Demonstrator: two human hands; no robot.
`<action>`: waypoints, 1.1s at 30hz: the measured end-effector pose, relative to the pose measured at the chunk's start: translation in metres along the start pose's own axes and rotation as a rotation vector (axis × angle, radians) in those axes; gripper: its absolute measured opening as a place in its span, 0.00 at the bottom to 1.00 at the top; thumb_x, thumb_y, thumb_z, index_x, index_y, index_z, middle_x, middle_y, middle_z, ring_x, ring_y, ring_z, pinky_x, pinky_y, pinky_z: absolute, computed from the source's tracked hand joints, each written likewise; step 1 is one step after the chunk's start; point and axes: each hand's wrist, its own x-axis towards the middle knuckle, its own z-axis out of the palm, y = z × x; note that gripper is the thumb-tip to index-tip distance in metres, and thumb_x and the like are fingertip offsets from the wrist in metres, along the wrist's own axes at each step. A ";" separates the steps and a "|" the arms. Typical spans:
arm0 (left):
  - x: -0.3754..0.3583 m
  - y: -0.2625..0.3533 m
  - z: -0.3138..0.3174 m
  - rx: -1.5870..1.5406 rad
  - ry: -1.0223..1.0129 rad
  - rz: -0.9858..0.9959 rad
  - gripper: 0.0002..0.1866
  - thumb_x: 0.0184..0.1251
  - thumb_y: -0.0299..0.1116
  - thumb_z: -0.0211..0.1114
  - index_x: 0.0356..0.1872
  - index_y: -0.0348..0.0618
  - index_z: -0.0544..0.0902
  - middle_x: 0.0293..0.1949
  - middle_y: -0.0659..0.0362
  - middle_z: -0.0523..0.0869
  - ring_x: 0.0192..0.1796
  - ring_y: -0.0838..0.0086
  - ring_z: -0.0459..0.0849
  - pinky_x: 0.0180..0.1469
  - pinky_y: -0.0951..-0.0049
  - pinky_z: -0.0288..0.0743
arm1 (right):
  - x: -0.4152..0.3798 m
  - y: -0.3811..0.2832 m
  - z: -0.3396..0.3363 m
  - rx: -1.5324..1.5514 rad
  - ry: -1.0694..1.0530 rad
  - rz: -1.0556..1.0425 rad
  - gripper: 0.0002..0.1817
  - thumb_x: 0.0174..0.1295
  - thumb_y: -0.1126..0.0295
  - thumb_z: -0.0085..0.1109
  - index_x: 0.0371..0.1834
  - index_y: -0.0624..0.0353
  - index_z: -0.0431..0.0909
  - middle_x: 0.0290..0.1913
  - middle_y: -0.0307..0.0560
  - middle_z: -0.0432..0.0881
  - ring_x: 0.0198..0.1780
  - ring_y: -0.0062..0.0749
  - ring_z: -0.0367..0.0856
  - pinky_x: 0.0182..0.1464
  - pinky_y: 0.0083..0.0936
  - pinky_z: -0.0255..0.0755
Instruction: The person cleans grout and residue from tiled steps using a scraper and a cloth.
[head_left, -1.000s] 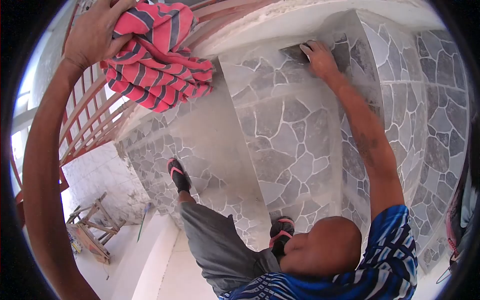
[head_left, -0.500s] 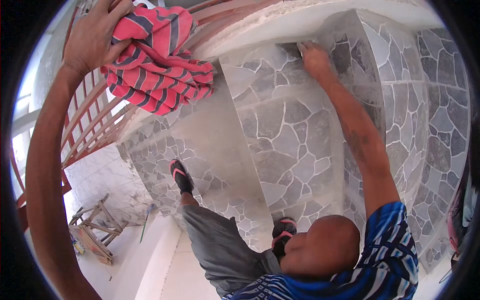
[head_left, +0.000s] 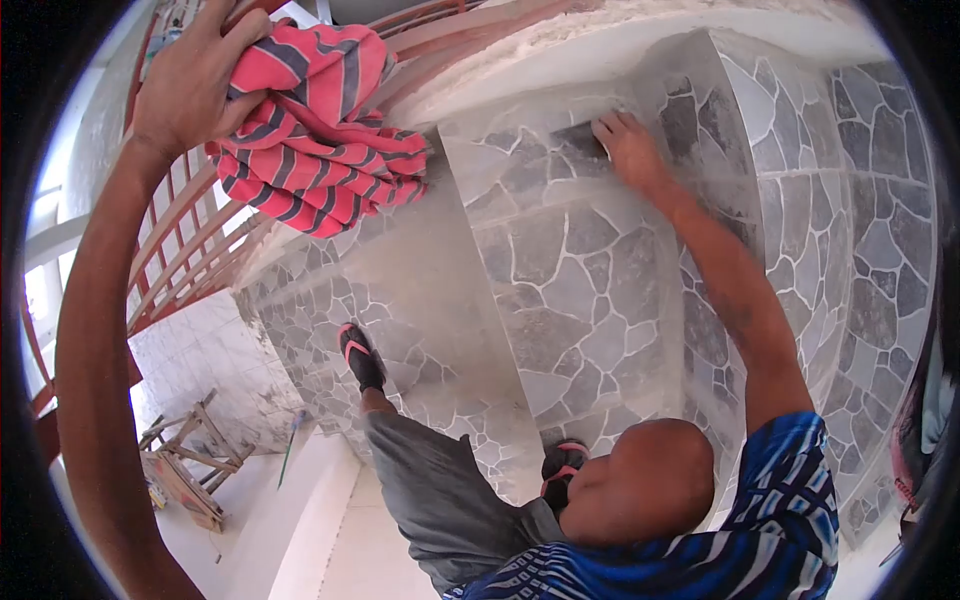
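Note:
My left hand [head_left: 190, 85] is closed round the reddish rail [head_left: 248, 10] at the upper left, its thumb lying against a pink cloth with dark stripes [head_left: 325, 130] that hangs there in folds. At the upper right, my right hand [head_left: 630, 150] presses a dark, flat, rectangular piece [head_left: 580, 140] against the stone-patterned step [head_left: 575, 250]. Its exact kind is hard to make out, as my fingers cover one end. White joint lines run between the grey stone shapes, and a greyish film dulls parts of the surface.
My sandalled left foot [head_left: 360, 355] stands on the lower step; the other sandal [head_left: 565, 465] is by my bent knee [head_left: 650, 480]. A wooden stool [head_left: 200, 450] lies at the lower left near a green stick [head_left: 290, 450]. A stone-patterned wall [head_left: 800, 230] rises to the right.
My right hand and the dark flat piece have slid a little down the step, towards me. My left hand keeps its hold on the rail beside the cloth.

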 end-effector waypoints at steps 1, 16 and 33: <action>0.000 0.000 -0.001 0.010 -0.014 -0.004 0.31 0.45 0.41 0.75 0.53 0.48 0.75 0.69 0.47 0.67 0.62 0.46 0.77 0.58 0.54 0.77 | 0.006 0.003 -0.006 -0.002 0.010 -0.013 0.15 0.59 0.74 0.53 0.49 0.60 0.78 0.52 0.54 0.79 0.56 0.50 0.79 0.59 0.42 0.74; 0.000 0.008 -0.006 -0.010 -0.096 -0.096 0.32 0.44 0.40 0.76 0.54 0.49 0.75 0.70 0.49 0.67 0.63 0.47 0.77 0.59 0.55 0.78 | 0.022 0.004 -0.013 0.041 -0.169 0.127 0.12 0.60 0.74 0.52 0.47 0.61 0.76 0.52 0.54 0.77 0.56 0.50 0.78 0.59 0.44 0.74; 0.015 0.027 -0.027 0.046 -0.104 -0.135 0.25 0.39 0.45 0.75 0.41 0.52 0.76 0.57 0.45 0.73 0.48 0.47 0.81 0.48 0.53 0.78 | 0.055 -0.052 -0.027 -0.010 -0.148 0.040 0.17 0.55 0.75 0.59 0.50 0.62 0.76 0.52 0.54 0.76 0.56 0.50 0.76 0.59 0.42 0.72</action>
